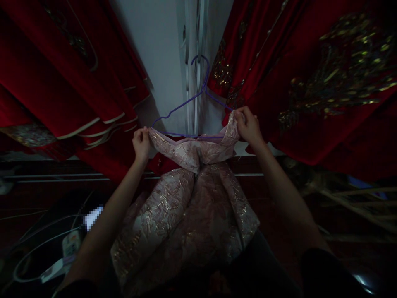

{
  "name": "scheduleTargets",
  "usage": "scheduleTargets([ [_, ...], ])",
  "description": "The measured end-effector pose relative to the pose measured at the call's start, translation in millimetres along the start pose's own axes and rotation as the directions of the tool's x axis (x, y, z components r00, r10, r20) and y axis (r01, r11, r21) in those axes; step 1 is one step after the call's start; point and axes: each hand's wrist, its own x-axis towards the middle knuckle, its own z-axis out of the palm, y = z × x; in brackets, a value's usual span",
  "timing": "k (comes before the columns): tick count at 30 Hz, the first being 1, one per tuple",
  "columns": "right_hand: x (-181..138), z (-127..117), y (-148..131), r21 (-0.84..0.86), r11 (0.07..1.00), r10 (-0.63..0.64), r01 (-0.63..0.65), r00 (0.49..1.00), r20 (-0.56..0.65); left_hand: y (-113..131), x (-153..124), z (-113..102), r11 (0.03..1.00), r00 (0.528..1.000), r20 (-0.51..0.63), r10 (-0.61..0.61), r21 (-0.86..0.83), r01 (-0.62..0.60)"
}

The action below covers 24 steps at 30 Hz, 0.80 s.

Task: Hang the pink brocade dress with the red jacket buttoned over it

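Pinching the upper corners of a pale pink, gold-patterned fabric garment (173, 196) between the fingers of our left hand (141, 144) and right hand (249, 125), we hold it before us. A purple, thin-framed hanger (186, 102) spans its open neckline; red, embellished cloth garments (276, 91) flank it.
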Motion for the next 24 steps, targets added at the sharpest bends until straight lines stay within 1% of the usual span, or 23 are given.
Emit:
scheduleTargets([
  [3,-0.2,0.2,1.0,0.008,1.0,-0.013,0.013,1.0,-0.007,-1.4,-1.1,-7.8,1.0,1.0,-0.025,-0.012,0.019,0.012],
  [9,-0.1,-0.9,-0.3,-0.027,0.999,-0.018,0.018,1.0,-0.003,9.5,-8.2,-6.3,0.996,0.993,-0.078,-0.091,0.011,0.092],
  [13,-0.1,0.0,-1.1,-0.041,0.999,-0.014,0.015,1.0,0.017,3.2,-2.9,-6.3,0.996,0.994,-0.064,-0.089,0.001,0.089],
  [16,-0.4,0.2,-1.1,-0.026,0.999,-0.02,0.021,0.999,0.029,-1.8,11.3,-3.2,0.999,1.0,-0.019,-0.016,0.029,0.017],
  [18,-0.6,-0.1,-1.0,-0.022,1.0,-0.02,0.021,0.999,0.025,0.9,24.1,1.6,0.997,0.999,0.025,0.046,0.054,-0.047],
  [21,-0.7,-0.4,-0.2,-0.027,0.999,-0.023,0.023,0.999,0.024,18.9,41.3,11.5,0.99,0.984,0.137,0.115,0.06,-0.124],
  [24,-0.2,-0.7,1.4,-0.03,0.999,-0.028,0.029,0.999,0.032,47.7,49.9,20.7,0.98,0.94,0.286,0.184,0.024,-0.199],
])
